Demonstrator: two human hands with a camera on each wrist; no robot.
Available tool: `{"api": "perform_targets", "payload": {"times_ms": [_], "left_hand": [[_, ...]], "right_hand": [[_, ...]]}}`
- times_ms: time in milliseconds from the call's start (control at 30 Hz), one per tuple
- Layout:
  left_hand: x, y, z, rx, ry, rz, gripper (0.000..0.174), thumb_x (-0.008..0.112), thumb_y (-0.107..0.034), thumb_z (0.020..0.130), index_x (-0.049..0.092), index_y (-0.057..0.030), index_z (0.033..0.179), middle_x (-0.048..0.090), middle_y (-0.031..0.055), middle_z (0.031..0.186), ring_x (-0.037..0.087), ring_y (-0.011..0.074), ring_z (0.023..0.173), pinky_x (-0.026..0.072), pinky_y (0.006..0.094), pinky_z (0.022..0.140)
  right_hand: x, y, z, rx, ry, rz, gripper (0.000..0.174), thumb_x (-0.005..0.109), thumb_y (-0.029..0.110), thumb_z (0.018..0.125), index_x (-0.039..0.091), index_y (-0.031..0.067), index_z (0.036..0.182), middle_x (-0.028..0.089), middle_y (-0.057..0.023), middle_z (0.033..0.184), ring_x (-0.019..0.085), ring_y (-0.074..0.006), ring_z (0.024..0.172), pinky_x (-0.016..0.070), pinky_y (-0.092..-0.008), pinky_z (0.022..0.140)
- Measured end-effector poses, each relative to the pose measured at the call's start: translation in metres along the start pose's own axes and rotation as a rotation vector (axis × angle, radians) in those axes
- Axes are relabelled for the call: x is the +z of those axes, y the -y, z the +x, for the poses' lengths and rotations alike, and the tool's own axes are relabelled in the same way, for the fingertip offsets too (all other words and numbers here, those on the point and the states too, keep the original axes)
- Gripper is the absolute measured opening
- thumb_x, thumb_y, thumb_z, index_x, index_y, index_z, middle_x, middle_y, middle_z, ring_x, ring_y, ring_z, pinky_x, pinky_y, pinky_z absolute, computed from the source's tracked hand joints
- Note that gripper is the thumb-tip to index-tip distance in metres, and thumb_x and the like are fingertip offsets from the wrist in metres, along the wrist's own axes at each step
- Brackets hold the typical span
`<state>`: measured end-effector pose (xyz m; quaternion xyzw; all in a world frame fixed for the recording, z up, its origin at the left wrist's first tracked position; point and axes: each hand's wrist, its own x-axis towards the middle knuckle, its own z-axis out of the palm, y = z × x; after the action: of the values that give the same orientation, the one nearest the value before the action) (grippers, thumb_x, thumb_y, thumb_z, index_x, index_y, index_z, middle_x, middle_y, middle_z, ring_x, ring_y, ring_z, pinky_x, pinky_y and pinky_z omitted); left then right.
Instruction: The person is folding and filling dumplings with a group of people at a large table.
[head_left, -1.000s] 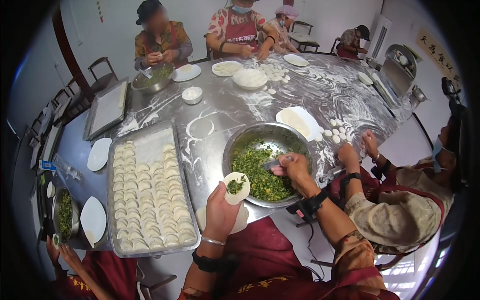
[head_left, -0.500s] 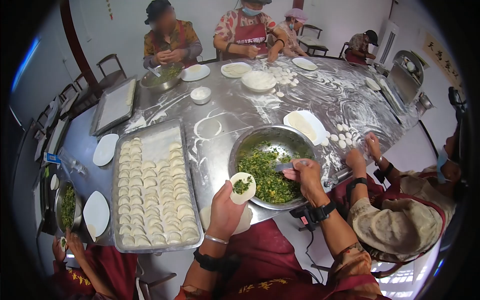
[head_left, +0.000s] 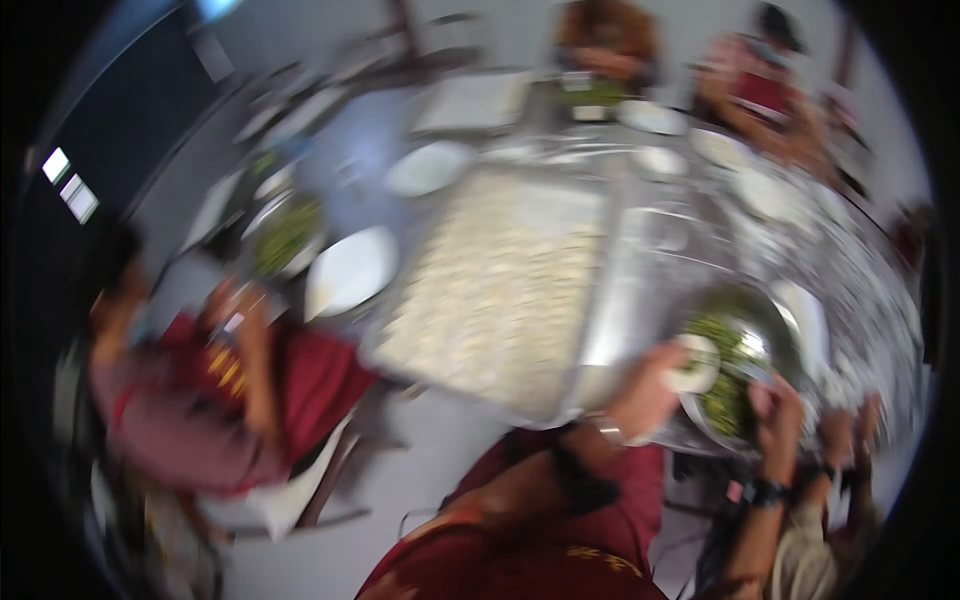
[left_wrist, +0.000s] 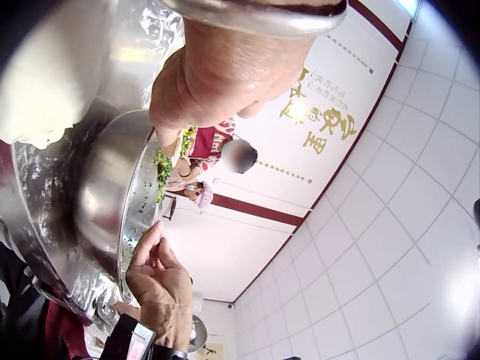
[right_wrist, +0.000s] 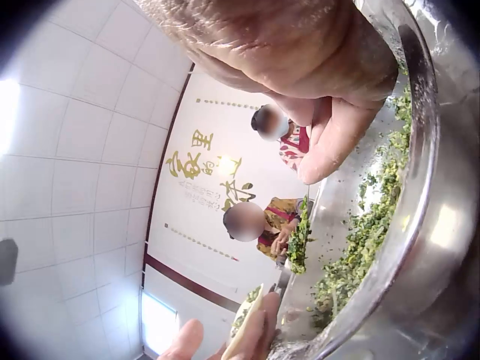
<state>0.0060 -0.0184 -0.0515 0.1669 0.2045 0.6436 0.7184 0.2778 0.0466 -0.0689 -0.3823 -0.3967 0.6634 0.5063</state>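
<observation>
At the steel bowl (right_wrist: 429, 135) on the table (head_left: 640, 290): two hands, each occupied.

Item: left hand (head_left: 648, 390), thumb and fingers holding a dough round (head_left: 706, 367) beside the bowl's rim; chopped green filling (right_wrist: 241, 319) on its face. Grip clamped on the dough.

Item: right hand (head_left: 778, 412), gripping a flat tool (head_left: 754, 372) over the bowl, finger and thumb pinched together on it; a clump of greens (right_wrist: 299, 244) at its end. Grip clamped on the tool.

Item: loose filling (right_wrist: 367, 232), inside the bowl.

Item: tray (head_left: 562, 207) of folded dumplings (head_left: 490, 310), in rows, left of the bowl; head view blurred, count not legible.

Hazards, as judged: the clump could drop if the tool tips or jolts; filling could slide off the round if its face tilts; greens or moisture at the dough's edge could spoil a seal; too firm a thumb could stretch or tear the thin sheet; too large a load could split it.
</observation>
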Motion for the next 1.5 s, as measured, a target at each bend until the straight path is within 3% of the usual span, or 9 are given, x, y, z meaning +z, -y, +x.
{"api": "perform_targets", "payload": {"times_ms": [67,167,300,600,633,733,1000,1267,1500], "left_hand": [[-0.005,0.006,0.007,0.020,0.005,-0.181,0.025,0.050,-0.022,0.101,0.056,-0.0046,0.118,0.064,0.0064,0.109,0.064,0.0171,0.099,0.0515,0.0323,0.089],[0.002,0.001,0.011,-0.007,0.069,-0.204,0.024,0.050,-0.024,0.101,0.057,-0.0066,0.115,0.063,0.0029,0.104,0.063,0.0139,0.095,0.0521,0.0306,0.084],[-0.007,0.005,0.006,0.027,-0.003,-0.173,0.023,0.051,-0.025,0.100,0.058,-0.0068,0.113,0.063,0.0019,0.103,0.063,0.0125,0.093,0.0526,0.0301,0.081],[0.034,-0.033,-0.017,-0.172,0.020,-0.197,0.036,0.042,-0.018,0.103,0.051,0.0077,0.126,0.060,0.0159,0.122,0.059,0.0250,0.115,0.0459,0.0405,0.102],[0.037,-0.032,-0.018,-0.050,0.074,0.287,0.038,0.037,-0.021,0.105,0.051,0.0074,0.127,0.059,0.0164,0.123,0.058,0.0256,0.117,0.0444,0.0407,0.104],[0.042,-0.031,-0.013,-0.198,0.040,-0.108,0.043,0.033,-0.026,0.106,0.046,0.0052,0.132,0.055,0.0156,0.129,0.053,0.0243,0.122,0.0420,0.0405,0.105],[0.044,-0.026,-0.004,-0.240,0.024,-0.125,0.042,0.038,-0.031,0.105,0.048,0.0008,0.130,0.056,0.0126,0.129,0.052,0.0251,0.121,0.0384,0.0421,0.106],[0.046,-0.027,0.000,-0.269,0.012,-0.094,0.042,0.039,-0.033,0.105,0.046,-0.0019,0.132,0.056,0.0120,0.129,0.052,0.0250,0.122,0.0368,0.0425,0.107],[0.052,-0.026,-0.011,-0.320,0.045,-0.043,0.044,0.030,-0.033,0.107,0.040,-0.0019,0.137,0.050,0.0149,0.136,0.047,0.0281,0.127,0.0350,0.0453,0.110]], "right_hand": [[-0.029,0.003,0.007,0.089,-0.077,0.020,0.024,0.053,0.016,0.098,0.057,-0.0056,0.109,0.039,0.0044,0.066,0.035,-0.0044,0.052,0.0281,-0.0194,0.043],[-0.020,0.015,-0.002,0.037,-0.461,-0.020,0.030,0.056,0.015,0.099,0.055,-0.0055,0.120,0.064,-0.0073,0.099,0.060,-0.0078,0.076,0.0477,-0.0150,0.057],[-0.100,0.008,0.014,0.102,-0.189,0.013,0.031,0.058,0.015,0.097,0.054,-0.0019,0.124,0.063,-0.0076,0.097,0.060,-0.0093,0.076,0.0485,-0.0161,0.060],[0.088,0.044,-0.083,-0.182,-0.433,0.134,0.023,0.059,0.005,0.091,0.057,-0.0104,0.108,0.067,-0.0228,0.092,0.071,-0.0287,0.076,0.0624,-0.0337,0.067],[0.095,0.042,-0.085,-0.193,-0.425,0.117,0.021,0.057,0.006,0.094,0.057,-0.0096,0.108,0.067,-0.0233,0.094,0.072,-0.0319,0.081,0.0636,-0.0364,0.071],[0.117,0.045,-0.086,-0.224,-0.445,0.093,0.020,0.054,0.006,0.097,0.058,-0.0092,0.109,0.067,-0.0217,0.095,0.072,-0.0309,0.080,0.0635,-0.0359,0.070],[0.145,0.018,-0.109,-0.888,-0.226,-1.035,0.018,0.064,-0.007,0.085,0.068,-0.0015,0.102,0.070,-0.0157,0.098,0.070,-0.0261,0.088,0.0580,-0.0326,0.077],[0.135,0.037,-0.115,-0.767,-0.216,-0.961,0.022,0.063,-0.008,0.084,0.070,0.0011,0.103,0.071,-0.0139,0.095,0.069,-0.0240,0.092,0.0569,-0.0334,0.077],[0.123,0.049,-0.101,-0.207,-0.399,-0.041,0.024,0.054,0.010,0.098,0.057,-0.0119,0.106,0.066,-0.0219,0.091,0.072,-0.0306,0.079,0.0614,-0.0337,0.071]]}}
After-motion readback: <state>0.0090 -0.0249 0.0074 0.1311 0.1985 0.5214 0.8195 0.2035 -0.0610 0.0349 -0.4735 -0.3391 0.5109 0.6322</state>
